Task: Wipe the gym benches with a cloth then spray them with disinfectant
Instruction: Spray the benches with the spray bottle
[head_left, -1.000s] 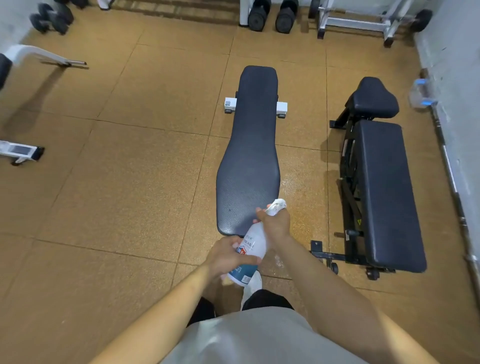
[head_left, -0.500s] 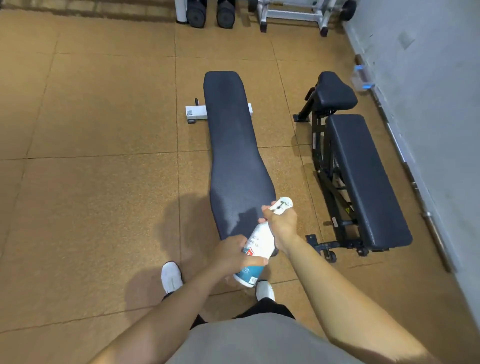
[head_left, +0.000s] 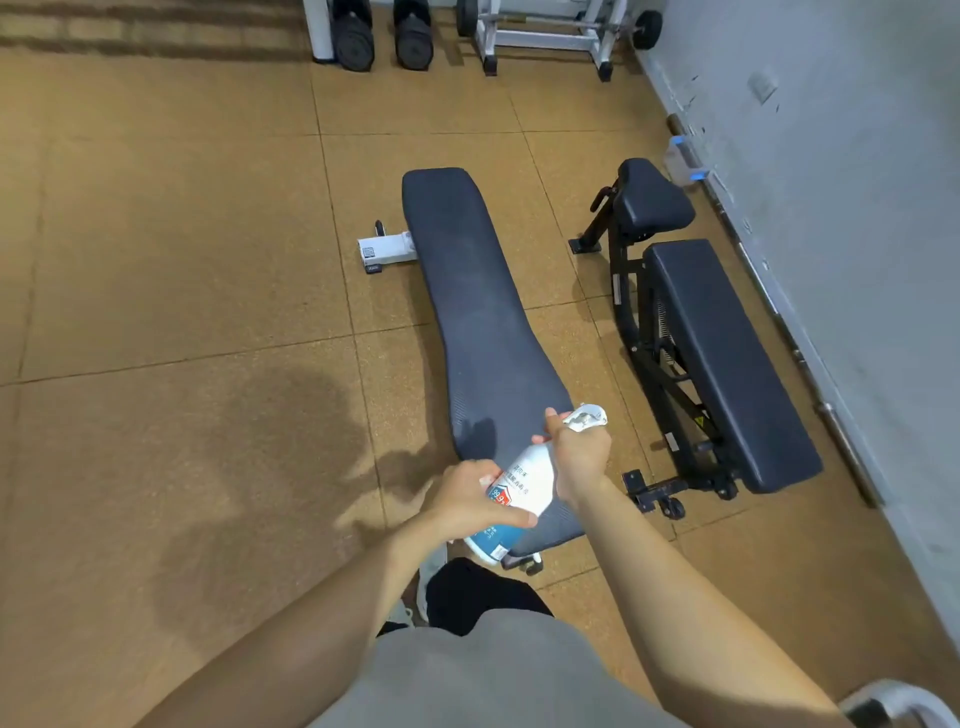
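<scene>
A white spray bottle (head_left: 524, 480) with a blue base and a red and blue label is tilted over the near end of a long dark flat bench (head_left: 478, 322). My left hand (head_left: 470, 499) grips the bottle's body from the left. My right hand (head_left: 579, 449) grips its neck and white trigger head, which points away over the bench. A second black bench (head_left: 727, 358), with a separate seat pad and a black frame, stands to the right near the wall. No cloth is in view.
Cork-coloured floor tiles (head_left: 182, 270) spread to the left. Dumbbells (head_left: 384, 41) and a white rack (head_left: 545, 36) stand at the back. A grey wall (head_left: 857, 208) runs along the right with a barbell (head_left: 800, 358) at its foot and a clear container (head_left: 683, 161).
The view has swung left and moved closer, so the benches sit further right and larger. Both hands keep the same hold on the bottle, which stays over the bench's near end.
</scene>
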